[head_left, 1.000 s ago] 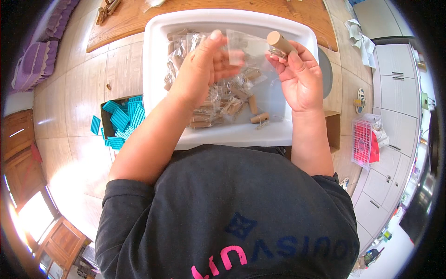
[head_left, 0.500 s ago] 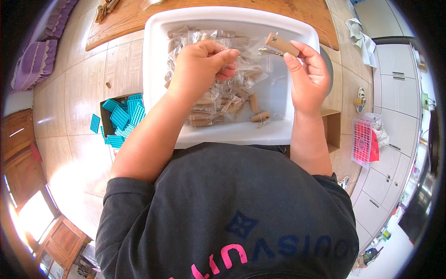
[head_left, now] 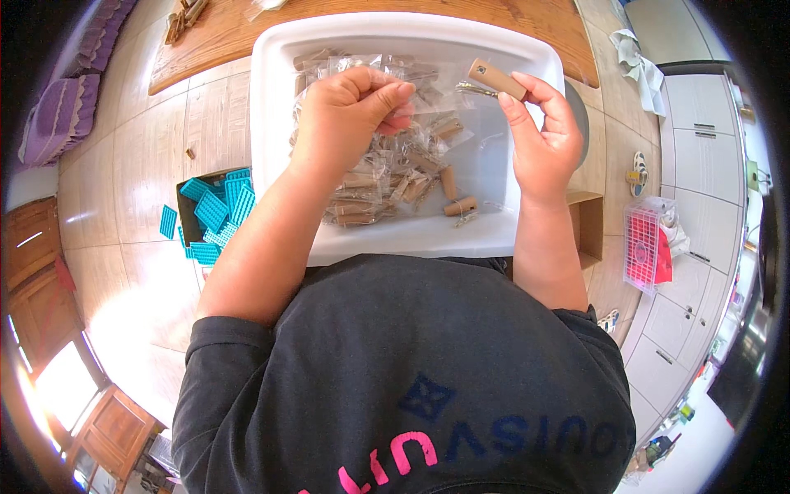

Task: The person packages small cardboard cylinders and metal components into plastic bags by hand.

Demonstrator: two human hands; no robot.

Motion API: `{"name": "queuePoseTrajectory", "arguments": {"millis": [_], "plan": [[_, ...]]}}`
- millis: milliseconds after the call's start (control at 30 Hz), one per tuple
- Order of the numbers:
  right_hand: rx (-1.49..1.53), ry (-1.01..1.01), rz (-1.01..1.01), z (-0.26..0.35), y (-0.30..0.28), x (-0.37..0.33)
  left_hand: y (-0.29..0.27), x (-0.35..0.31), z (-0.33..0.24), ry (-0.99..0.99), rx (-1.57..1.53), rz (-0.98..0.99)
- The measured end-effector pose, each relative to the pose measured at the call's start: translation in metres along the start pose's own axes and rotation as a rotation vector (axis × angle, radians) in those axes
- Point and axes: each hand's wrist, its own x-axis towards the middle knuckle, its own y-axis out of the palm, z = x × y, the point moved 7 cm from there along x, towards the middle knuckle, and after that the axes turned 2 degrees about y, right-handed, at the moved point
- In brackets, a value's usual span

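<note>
Gripping one end of a tan wooden-looking cylinder (head_left: pixel 497 76) over a white plastic tub (head_left: pixel 411 247), the right hand (head_left: pixel 545 136) seemingly left its silvery metal attachment (head_left: pixel 476 88) free; the left hand (head_left: pixel 354 107) (contents, if any, indiscernible) bunched above clear-bagged tan cylinders (head_left: pixel 359 206).

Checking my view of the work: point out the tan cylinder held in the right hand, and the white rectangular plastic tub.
Tan cylinder (head_left: pixel 497 78): head view, middle of its curved side.
White rectangular plastic tub (head_left: pixel 415 241): head view, wall nearest the person.
</note>
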Motion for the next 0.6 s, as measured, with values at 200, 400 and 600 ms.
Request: {"name": "queuePoseTrajectory", "arguments": {"millis": [200, 400, 600], "plan": [[-0.029, -0.089, -0.007, 0.005, 0.002, -0.001, 0.003, -0.002, -0.003, -0.014, -0.006, 0.028], [-0.051, -0.139, -0.033, 0.007, 0.001, -0.003, 0.003, -0.002, -0.003, -0.018, -0.066, 0.067], [-0.248, -0.350, -0.048, 0.019, 0.003, -0.009, 0.004, -0.002, -0.005, -0.027, -0.060, 0.070]]}}
